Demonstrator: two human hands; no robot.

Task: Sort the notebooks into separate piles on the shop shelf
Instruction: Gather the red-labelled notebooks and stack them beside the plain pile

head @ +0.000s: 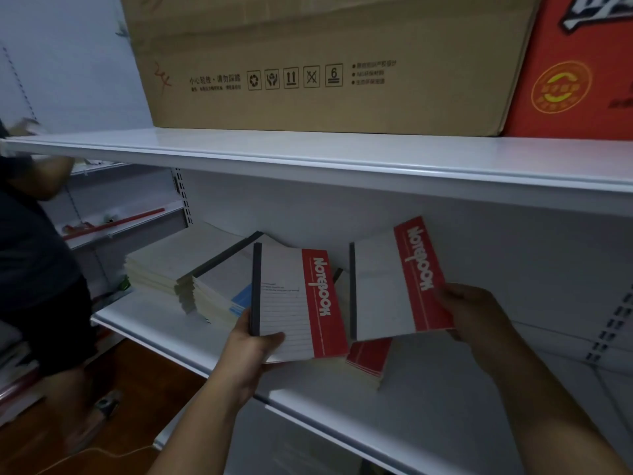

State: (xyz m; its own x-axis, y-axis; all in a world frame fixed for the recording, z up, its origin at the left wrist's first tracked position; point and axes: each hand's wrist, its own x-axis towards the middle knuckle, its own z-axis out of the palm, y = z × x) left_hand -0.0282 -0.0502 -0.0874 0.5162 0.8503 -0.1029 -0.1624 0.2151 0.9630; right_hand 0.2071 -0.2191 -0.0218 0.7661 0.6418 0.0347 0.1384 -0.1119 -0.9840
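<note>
The left hand (255, 344) holds a thin white-and-red softcover notebook with a dark spine strip (294, 303) by its lower spine corner, thumb lying across the lined cover and the other fingers hidden underneath, so it is a pinch through the cover's thickness. The right hand (476, 320) holds a second white-and-red notebook of the same design (397, 279) at its red outer edge, at about four o'clock on that cover; the thumb presses on top, and the fingers below cannot be seen. Both notebooks hover above the white metal shop shelf (445, 406), tilted, close together but apart.

Under them, at six o'clock from the right-hand notebook, lies a low pile of red-edged notebooks (368, 359) on the shelf. At nine o'clock from the left-hand notebook sits a taller pile of pale-covered notebooks with dark spines (191, 272), one showing a blue band.

These notebooks look light and thin, with flexible card covers: held by one corner, each will likely droop or fan open at the free edge. The bound spine is the stiffest part, so a grip there, as the left hand has, should keep the pages closed. The covers look smooth and may slide on one another, so a pile wants squaring as it grows.

On the upper shelf rest a large brown cardboard box (325, 63) and a red printed carton (575, 70). Another person in dark clothes (30, 252) stands at nine o'clock.
</note>
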